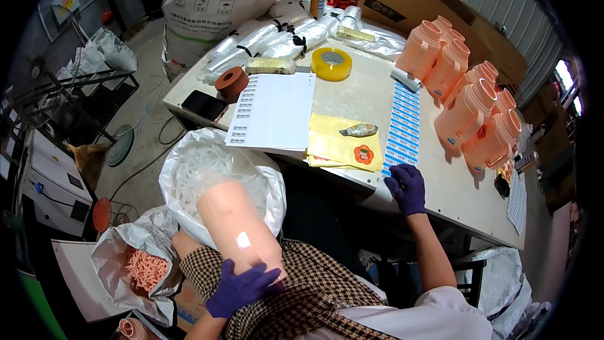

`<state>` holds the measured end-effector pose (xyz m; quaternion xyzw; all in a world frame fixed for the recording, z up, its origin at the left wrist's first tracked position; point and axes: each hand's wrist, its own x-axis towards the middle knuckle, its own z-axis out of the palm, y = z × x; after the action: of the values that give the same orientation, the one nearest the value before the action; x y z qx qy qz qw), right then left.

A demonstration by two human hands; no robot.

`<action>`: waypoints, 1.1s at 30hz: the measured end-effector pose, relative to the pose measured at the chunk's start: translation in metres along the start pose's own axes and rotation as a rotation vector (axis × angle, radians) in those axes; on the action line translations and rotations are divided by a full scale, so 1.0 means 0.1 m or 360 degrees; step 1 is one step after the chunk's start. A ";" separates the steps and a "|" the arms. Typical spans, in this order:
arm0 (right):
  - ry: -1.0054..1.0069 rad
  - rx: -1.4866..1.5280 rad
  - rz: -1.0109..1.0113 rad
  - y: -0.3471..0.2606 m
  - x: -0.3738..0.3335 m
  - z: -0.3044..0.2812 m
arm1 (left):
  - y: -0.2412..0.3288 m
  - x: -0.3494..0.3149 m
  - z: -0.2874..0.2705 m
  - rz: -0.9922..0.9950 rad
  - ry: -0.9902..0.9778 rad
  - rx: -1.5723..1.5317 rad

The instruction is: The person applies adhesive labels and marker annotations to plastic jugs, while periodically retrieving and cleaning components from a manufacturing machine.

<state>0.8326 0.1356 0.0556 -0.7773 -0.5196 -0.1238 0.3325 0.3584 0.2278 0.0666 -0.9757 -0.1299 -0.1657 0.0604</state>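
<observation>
- Left hand [240, 288] closed round peach jug [238, 226], held on lap.
- Right hand [406, 187] pinched end of blue label strip [402, 127] at desk [440, 189] edge.

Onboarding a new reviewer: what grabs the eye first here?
The left hand, purple-gloved, holds a peach plastic jug on the lap. The right hand touches a strip of blue labels at the table's near edge. A cluster of matching jugs crowds the table's right side.
</observation>
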 end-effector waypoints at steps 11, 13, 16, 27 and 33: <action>0.0314 -0.0256 -0.0531 -0.70 -0.05 -0.13 | 0.01 -0.48 0.55 0.0809 0.0081 0.2651; 0.0072 0.0478 -0.0258 -1.23 0.03 -0.04 | 0.09 -0.44 0.55 0.0808 0.0041 0.2358; -0.0629 0.1405 -0.0028 -2.07 0.34 0.43 | 0.10 -0.32 0.41 0.0325 -0.0017 0.0698; -0.1464 0.1295 0.0029 -2.91 0.65 1.38 | 0.05 -0.27 0.20 0.0322 -0.0073 0.0491; -0.0945 0.1345 -0.0051 -2.87 0.48 1.71 | 0.01 -0.23 0.08 0.0298 -0.0244 -0.0045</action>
<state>0.5719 0.3499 0.0647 -0.5687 -0.6081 0.3177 0.4536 0.3399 0.2230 0.0516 -0.9942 -0.0401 -0.0860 0.0516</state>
